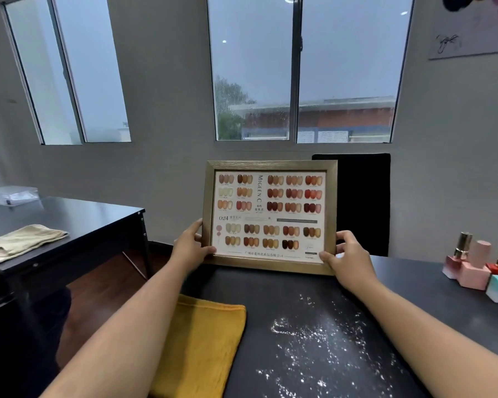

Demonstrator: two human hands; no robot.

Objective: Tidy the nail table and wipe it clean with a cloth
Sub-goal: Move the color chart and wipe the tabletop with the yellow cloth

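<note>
While left hand (191, 248) and right hand (350, 257) grip, frame (270, 216) seems upright.

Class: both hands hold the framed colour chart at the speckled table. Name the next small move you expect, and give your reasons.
Probably setting the framed colour chart down to one side, off the white specks. The left hand and right hand both grip its lower corners, so neither is free for the yellow cloth lying untouched on the table.
</note>
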